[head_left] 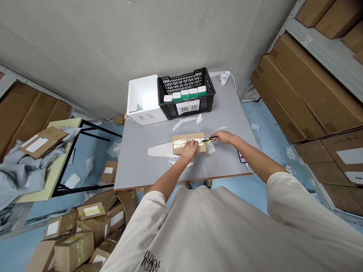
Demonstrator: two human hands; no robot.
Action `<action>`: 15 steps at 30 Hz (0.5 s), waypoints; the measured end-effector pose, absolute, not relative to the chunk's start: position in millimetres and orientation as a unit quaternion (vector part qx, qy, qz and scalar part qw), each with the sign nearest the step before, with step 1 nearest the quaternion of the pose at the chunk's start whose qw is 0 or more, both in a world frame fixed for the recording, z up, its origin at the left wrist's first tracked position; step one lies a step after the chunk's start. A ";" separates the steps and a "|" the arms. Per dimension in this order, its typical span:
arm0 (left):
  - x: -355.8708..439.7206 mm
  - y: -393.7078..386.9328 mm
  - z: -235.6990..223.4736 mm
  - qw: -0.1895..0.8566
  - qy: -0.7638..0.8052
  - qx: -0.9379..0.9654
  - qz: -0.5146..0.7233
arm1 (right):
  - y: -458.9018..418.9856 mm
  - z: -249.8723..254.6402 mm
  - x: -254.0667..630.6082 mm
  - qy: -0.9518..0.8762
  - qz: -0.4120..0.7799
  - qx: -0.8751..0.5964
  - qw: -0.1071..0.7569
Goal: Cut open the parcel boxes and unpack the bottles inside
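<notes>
A small brown cardboard box (179, 144) with shiny yellowish tape over its top lies near the front of the grey table (136, 151). My left hand (190, 148) rests on top of this box, its fingers lying against the taped surface. In my right hand (223, 136) is a black and yellow utility knife (210, 139), gripped at the box's right side. The knife's tip reaches the tape by the right end, close to my left fingertips. Whether the blade has cut in is too small to tell.
Behind stand a white foam box (141, 96) and a black plastic crate (208, 102) holding several white-and-green boxes. A power strip (225, 78) lies at the back right, a phone (241, 156) at the right edge. Taped cartons (74, 251) pile up on the floor at left.
</notes>
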State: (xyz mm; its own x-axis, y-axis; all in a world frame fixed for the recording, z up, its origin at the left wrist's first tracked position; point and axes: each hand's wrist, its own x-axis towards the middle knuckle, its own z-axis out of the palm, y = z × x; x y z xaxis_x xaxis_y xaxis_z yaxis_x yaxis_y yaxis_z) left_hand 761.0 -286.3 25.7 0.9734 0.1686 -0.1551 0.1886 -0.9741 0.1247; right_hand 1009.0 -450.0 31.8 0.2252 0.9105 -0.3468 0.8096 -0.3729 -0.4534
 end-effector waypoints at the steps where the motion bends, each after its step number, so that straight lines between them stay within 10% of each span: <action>1: 761.1 -286.0 25.9 0.068 0.091 0.991 -0.074 | -453.3 30.6 1008.3 -0.542 0.309 -0.775 0.097; 15: 767.9 -280.0 31.3 0.093 0.097 0.986 -0.098 | -525.0 14.5 962.6 -0.358 0.478 -0.744 0.300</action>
State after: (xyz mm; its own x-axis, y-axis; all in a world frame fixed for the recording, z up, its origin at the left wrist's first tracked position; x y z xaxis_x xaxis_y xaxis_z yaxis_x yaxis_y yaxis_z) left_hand 767.9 -280.0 31.3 0.9619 0.1737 -0.2112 0.2101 -0.9638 0.1643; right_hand 962.6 -525.0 14.5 0.2867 0.8195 -0.4962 0.2454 -0.5635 -0.7889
